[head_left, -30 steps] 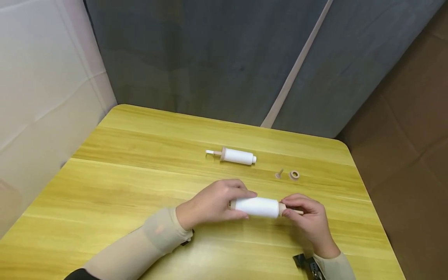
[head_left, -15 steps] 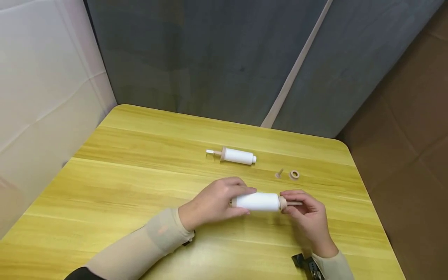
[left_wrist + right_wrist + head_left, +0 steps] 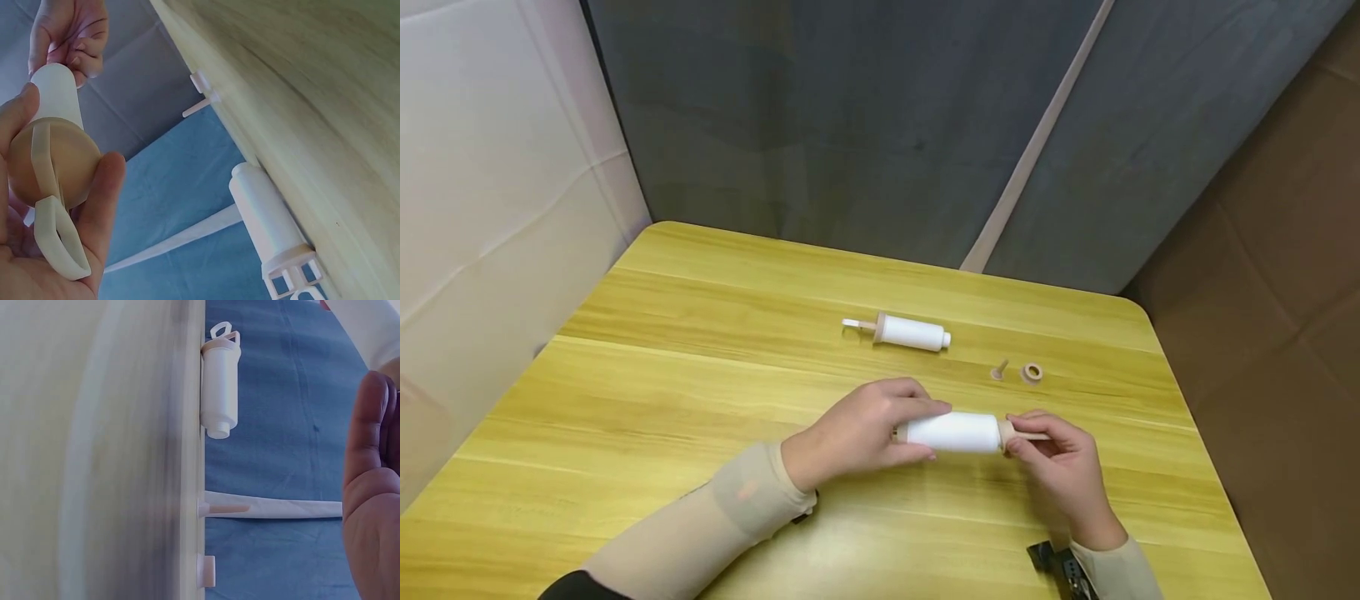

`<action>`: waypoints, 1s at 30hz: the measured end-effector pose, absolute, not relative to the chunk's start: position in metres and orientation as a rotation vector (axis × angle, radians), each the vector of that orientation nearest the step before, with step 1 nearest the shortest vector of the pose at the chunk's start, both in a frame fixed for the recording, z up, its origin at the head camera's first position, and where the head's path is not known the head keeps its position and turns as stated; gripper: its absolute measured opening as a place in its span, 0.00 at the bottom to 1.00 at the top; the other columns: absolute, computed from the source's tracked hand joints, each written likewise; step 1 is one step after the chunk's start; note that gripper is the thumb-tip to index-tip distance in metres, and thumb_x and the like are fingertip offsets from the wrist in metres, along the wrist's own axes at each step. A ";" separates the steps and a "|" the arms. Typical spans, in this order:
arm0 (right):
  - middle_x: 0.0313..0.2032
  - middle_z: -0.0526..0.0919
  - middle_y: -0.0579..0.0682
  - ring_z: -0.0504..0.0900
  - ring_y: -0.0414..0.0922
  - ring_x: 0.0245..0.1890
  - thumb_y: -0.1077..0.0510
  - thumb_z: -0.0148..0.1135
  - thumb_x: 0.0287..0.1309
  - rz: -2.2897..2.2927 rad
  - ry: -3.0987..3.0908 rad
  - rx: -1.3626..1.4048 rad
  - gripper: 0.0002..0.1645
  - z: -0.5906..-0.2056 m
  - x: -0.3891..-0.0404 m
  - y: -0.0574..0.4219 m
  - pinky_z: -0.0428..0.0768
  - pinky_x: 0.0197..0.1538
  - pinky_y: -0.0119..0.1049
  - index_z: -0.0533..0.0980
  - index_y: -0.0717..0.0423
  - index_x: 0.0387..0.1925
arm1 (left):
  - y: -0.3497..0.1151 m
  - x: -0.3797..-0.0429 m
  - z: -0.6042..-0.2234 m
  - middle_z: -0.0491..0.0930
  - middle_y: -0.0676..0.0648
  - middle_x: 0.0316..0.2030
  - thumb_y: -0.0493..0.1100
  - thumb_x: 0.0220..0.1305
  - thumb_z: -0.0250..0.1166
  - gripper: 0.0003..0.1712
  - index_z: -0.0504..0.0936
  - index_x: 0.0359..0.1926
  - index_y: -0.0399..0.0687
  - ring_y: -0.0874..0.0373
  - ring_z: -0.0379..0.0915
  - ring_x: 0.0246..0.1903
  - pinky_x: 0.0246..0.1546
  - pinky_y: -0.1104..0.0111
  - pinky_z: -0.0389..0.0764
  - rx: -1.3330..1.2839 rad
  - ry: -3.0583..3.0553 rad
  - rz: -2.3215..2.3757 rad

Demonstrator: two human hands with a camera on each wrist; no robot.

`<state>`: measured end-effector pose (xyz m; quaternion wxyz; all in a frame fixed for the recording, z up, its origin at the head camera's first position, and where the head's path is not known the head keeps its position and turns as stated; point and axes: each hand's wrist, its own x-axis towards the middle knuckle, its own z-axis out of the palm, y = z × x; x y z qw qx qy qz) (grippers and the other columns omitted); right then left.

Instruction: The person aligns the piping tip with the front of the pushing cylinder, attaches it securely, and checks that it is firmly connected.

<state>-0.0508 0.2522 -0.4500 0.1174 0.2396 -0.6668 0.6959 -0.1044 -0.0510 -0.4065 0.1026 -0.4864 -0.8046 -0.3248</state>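
Note:
My left hand grips a white toy syringe near its flange end, holding it level above the table. In the left wrist view its beige flange and white plunger ring lie in the palm. My right hand pinches the beige collar at the barrel's other end. From that collar a thin beige needle points right, partly behind the fingers. The right wrist view shows only part of the barrel beside the hand.
Farther back lies a second white toy syringe with a beige flange, its plunger handle pointing left. To its right sit a small beige needle piece and a beige ring. A grey curtain hangs behind the wooden table.
Both hands have raised the syringe slightly in the head view since a second ago. My right fingers have shifted a little on the beige collar. The things on the table stay put.

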 end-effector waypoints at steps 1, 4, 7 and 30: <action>0.49 0.88 0.55 0.90 0.42 0.39 0.81 0.65 0.62 2.041 -1.953 0.694 0.17 -0.450 -0.051 0.252 0.88 0.38 0.35 0.86 0.69 0.50 | -0.051 -0.104 -0.407 0.87 0.47 0.47 0.49 0.59 0.83 0.30 0.88 0.60 0.44 0.60 0.81 0.41 0.44 0.72 0.82 -1.436 -2.374 -0.959; 0.47 0.89 0.53 0.90 0.41 0.35 0.80 0.65 0.63 2.056 -1.973 0.653 0.13 -0.450 -0.050 0.252 0.88 0.36 0.34 0.85 0.71 0.47 | -0.049 -0.103 -0.408 0.87 0.47 0.46 0.49 0.58 0.84 0.30 0.88 0.60 0.44 0.60 0.81 0.41 0.44 0.72 0.82 -1.437 -2.364 -0.949; 0.44 0.89 0.52 0.88 0.40 0.31 0.80 0.64 0.64 2.051 -2.026 0.585 0.10 -0.448 -0.050 0.252 0.87 0.33 0.34 0.84 0.73 0.44 | -0.048 -0.102 -0.409 0.86 0.47 0.46 0.50 0.58 0.84 0.31 0.88 0.60 0.43 0.59 0.81 0.41 0.43 0.72 0.82 -1.440 -2.349 -0.902; 0.54 0.87 0.54 0.88 0.44 0.52 0.87 0.67 0.54 1.932 -2.057 0.802 0.23 -0.447 -0.052 0.259 0.87 0.47 0.37 0.82 0.79 0.53 | -0.049 -0.107 -0.410 0.87 0.48 0.48 0.48 0.59 0.83 0.30 0.88 0.61 0.44 0.61 0.82 0.43 0.45 0.73 0.82 -1.436 -2.382 -1.039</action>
